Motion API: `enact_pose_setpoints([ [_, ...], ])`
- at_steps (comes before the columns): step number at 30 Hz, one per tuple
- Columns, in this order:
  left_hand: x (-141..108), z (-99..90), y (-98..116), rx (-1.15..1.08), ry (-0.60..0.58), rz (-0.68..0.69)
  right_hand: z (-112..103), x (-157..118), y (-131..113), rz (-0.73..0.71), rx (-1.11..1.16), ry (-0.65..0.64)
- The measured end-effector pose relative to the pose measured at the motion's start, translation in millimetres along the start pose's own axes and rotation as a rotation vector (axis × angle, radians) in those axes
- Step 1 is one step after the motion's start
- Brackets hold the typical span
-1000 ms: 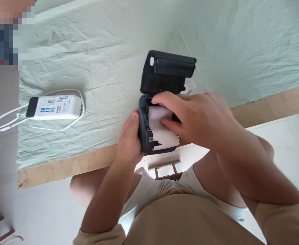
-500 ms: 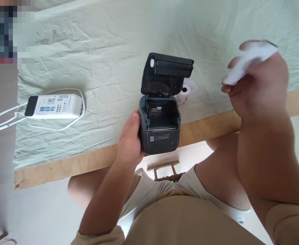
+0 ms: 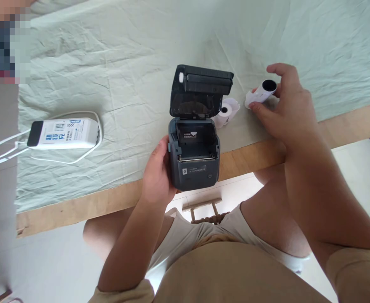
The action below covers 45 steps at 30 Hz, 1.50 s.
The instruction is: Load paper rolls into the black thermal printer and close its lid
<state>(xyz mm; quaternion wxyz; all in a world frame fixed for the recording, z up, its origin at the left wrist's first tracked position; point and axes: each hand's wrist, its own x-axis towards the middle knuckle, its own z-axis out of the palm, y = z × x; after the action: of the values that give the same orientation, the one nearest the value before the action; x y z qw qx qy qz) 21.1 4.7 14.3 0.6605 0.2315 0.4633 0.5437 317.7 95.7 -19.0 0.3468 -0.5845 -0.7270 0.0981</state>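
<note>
My left hand (image 3: 158, 170) holds a dark label printer (image 3: 195, 168) by its left side, over the table's front edge. The printer's lid (image 3: 200, 90) stands raised, and the paper bay (image 3: 196, 136) inside shows no roll. Over the cloth on the right, my right hand (image 3: 287, 105) has its thumb and fingers around a white paper roll (image 3: 262, 93). The dark open end of that roll faces up. Behind the printer's right side sits a smaller white roll (image 3: 225, 112) with loose paper, partly covered by the lid.
A white power strip (image 3: 67, 134) with cables lies on the left of the pale green cloth (image 3: 134, 63). The bare wooden table edge (image 3: 109, 202) runs along the front. Below are my legs and a wooden stool rung (image 3: 202, 205).
My right hand has come down and left with the paper roll, which now shows its open end. The printer and my left hand have shifted slightly left.
</note>
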Motion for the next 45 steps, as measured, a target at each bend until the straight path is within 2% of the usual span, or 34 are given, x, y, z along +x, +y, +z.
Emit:
enact_pose_setpoints([
  [4, 0, -0.5, -1, 0.001, 0.002, 0.008, -7, -9, -46, -0.136, -0.051, 0.114],
  [8, -1, 0.0, 0, -0.012, 0.016, 0.002, 4, -14, -80, -0.264, 0.012, 0.016],
  [13, 0, 2.4, 0, 0.006, 0.047, 0.006, 41, -11, -79, -0.165, 0.017, -0.082],
  [16, 0, 2.4, 0, -0.001, 0.017, -0.006, 48, -9, -74, -0.105, 0.118, -0.097],
  [18, 0, 0.2, 0, -0.008, -0.003, -0.019, 43, -10, -75, -0.049, 0.206, -0.037],
  [20, -1, -3.6, 0, -0.006, -0.021, -0.024, 31, -12, -81, -0.015, 0.302, 0.083],
  [23, -4, -9.7, -1, 0.019, -0.06, -0.014, 9, -18, -100, -0.087, 0.366, 0.24],
  [24, -4, -11.0, -1, 0.025, -0.07, -0.011, 4, -21, -108, -0.134, 0.355, 0.229],
  [26, -5, -12.1, -2, 0.031, -0.066, -0.012, 0, -25, -124, -0.265, 0.324, 0.13],
  [29, -5, -11.7, -3, 0.044, -0.044, -0.003, 10, -30, -140, -0.368, 0.279, 0.014],
  [33, -5, -11.7, -4, 0.055, -0.068, 0.024, 31, -29, -142, -0.334, 0.313, -0.015],
  [36, -5, -12.2, -5, 0.038, -0.09, 0.029, 37, -27, -135, -0.355, 0.324, -0.026],
  [41, -4, -13.2, -4, 0.04, -0.108, 0.015, 34, -28, -126, -0.552, 0.341, 0.04],
  [45, -2, -15.8, -4, 0.096, -0.15, 0.045, 37, -35, -123, -0.66, 0.376, -0.033],
])
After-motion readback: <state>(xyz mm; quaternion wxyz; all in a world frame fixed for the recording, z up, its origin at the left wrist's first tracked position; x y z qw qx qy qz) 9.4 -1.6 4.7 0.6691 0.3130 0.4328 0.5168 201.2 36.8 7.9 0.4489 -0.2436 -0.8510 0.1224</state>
